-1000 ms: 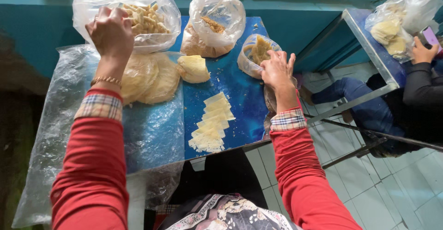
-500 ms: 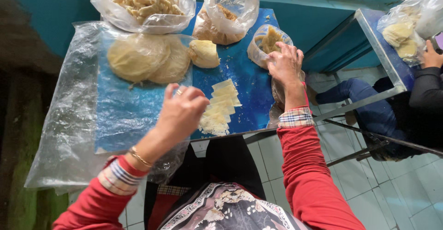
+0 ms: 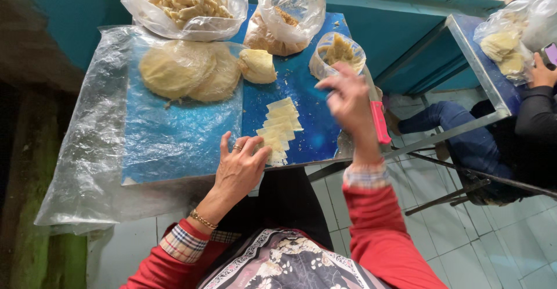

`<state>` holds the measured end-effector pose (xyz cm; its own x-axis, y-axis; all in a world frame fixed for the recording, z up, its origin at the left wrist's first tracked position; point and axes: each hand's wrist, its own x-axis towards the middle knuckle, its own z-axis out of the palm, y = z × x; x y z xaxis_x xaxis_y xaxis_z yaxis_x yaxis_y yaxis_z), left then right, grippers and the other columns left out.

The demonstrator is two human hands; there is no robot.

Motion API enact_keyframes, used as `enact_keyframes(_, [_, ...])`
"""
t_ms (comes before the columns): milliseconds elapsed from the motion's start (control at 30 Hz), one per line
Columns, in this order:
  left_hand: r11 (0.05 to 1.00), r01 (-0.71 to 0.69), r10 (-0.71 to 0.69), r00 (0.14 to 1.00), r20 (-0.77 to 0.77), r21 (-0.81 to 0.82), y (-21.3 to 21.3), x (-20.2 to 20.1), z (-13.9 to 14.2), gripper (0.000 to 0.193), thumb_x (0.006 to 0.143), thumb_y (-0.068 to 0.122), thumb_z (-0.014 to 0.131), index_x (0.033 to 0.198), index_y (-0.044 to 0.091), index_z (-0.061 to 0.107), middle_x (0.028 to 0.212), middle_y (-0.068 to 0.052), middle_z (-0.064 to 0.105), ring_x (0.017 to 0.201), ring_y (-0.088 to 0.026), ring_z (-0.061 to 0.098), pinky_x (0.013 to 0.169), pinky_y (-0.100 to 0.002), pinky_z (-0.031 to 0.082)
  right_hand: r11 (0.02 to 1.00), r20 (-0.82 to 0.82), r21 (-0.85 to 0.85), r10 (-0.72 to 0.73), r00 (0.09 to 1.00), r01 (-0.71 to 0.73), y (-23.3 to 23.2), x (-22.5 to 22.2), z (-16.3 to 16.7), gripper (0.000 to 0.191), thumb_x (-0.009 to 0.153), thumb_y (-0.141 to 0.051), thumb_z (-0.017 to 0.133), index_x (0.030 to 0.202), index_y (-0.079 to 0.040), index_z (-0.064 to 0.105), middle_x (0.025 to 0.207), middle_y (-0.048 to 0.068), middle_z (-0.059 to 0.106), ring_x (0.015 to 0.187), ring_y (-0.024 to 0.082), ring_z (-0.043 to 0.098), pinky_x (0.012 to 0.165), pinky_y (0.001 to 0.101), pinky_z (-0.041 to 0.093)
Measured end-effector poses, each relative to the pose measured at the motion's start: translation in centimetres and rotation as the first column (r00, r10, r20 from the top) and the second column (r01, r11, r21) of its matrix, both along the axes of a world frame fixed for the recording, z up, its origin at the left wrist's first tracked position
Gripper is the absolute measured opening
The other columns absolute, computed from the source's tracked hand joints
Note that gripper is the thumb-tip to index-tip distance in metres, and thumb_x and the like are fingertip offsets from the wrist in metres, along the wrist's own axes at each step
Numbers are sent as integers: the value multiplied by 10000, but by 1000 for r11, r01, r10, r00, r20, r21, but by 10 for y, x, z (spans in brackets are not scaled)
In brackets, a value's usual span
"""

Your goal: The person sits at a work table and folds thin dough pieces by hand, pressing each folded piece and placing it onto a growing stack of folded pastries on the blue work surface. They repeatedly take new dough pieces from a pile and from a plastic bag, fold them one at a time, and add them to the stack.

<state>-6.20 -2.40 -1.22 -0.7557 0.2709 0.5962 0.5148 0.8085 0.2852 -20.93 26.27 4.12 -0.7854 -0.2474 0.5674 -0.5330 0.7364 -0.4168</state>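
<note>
Left hand: left hand (image 3: 239, 170) rests flat, fingers spread and holding nothing, on the near end of the row of dough strips (image 3: 277, 127) at the bench (image 3: 174, 144) edge.
Right hand: right hand (image 3: 348, 98) is raised above the bench's right side, fingers loosely bent; whether it grips anything cannot be told. A red-handled knife (image 3: 380, 122) shows just behind it.
Dough strips: pale yellow rectangles, overlapping in a line down the blue top, near end under the left fingertips.
Doing it well: by the look of it, a light, flat press on the strips should keep them from sliding or sticking together; one strip lifted at a time should stay whole.
Nearby: dough lump (image 3: 257, 65) and two flat rounds (image 3: 188, 68) under a clear sheet (image 3: 93, 120) lie beyond the strips.
Far edge: bag of rolled pieces (image 3: 184, 2), crumb bag (image 3: 284, 19) and a tub of filling (image 3: 339, 51).
Right side: another person's hand (image 3: 542, 71) by a second bench.
</note>
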Motion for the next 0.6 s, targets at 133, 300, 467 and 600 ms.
enact_keyframes(133, [1000, -1, 0, 1000, 11, 28, -1, -1, 1, 150, 904, 202, 695, 1051, 179, 712, 1165, -31, 662, 1124, -229, 617, 1094, -642, 311, 872, -177, 479, 210, 962, -102, -66, 85, -17, 435, 768, -31, 676, 1159, -205, 754, 1482, 65, 532, 1377, 273, 490, 1191, 632, 239])
enact_keyframes(300, [999, -3, 2, 1000, 9, 36, -2, -2, -1, 163, 909, 214, 697, 1067, 184, 717, 1164, -31, 661, 1118, -232, 614, 1088, -647, 310, 623, -292, 782, 328, 899, 27, -81, 114, -17, 494, 885, -200, 635, 1372, -134, 690, 1570, 57, 458, 1385, 264, 473, 1185, 590, 277])
enact_keyframes(467, [999, 14, -15, 999, 28, 41, -3, -2, 0, 156, 902, 205, 696, 1053, 183, 723, 1164, -29, 663, 1116, -236, 614, 1089, -645, 311, 483, -382, 860, 390, 838, 167, -62, 93, -12, 386, 948, -206, 618, 1317, -136, 705, 1592, 40, 460, 1372, 258, 505, 1166, 498, 337])
enact_keyframes(600, [998, 19, -22, 999, 40, 68, -6, -2, 2, 145, 901, 202, 698, 1041, 182, 727, 1163, -27, 662, 1109, -237, 614, 1095, -645, 302, 868, -227, 497, 141, 964, -10, -25, 47, -2, 281, 967, -92, 652, 1209, -201, 746, 1521, 10, 536, 1351, 238, 551, 1127, 458, 394])
